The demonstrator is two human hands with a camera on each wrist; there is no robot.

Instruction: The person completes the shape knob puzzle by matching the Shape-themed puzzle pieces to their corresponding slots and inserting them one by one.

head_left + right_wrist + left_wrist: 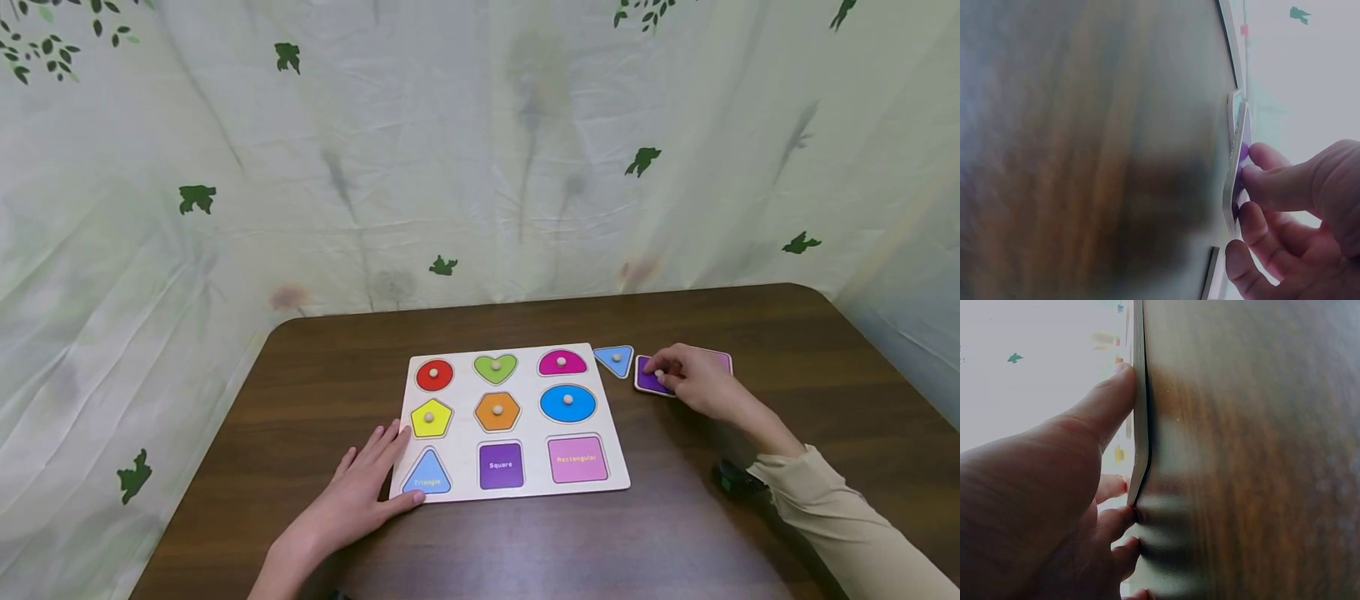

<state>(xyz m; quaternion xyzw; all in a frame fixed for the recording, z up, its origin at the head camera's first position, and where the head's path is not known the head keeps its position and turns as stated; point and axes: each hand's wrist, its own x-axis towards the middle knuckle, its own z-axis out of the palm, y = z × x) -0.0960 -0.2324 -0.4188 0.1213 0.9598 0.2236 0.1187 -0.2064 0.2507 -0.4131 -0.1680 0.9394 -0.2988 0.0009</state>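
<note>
"Near the counter's [337,379] far edge, toward its right corner, what has the right hand [697,382] got?"

"Its thumb and fingertips pinch the knob [659,374] of a purple piece [647,383], right of the white board [463,417]. The right wrist view shows that piece tilted; whether it touches the counter, I cannot tell."

"What lies about it?"

"A blue triangle piece [611,360], between it and the board's far right corner. A pink piece [724,360] shows partly behind the hand, on the side toward the counter's right edge."

"And the left hand [358,493]?"

"Released: straight fingers by the board's left edge, thumb on its near left corner."

"Where's the board?"

"Mid-counter, well in from both side edges. Its two far rows carry a red circle [435,382], green heart [495,373], magenta half-circle [562,367], yellow pentagon [431,422], orange hexagon [497,419] and blue oval [567,410], all knobbed. The nearest row reads Triangle, Square, Rectangular."
</note>
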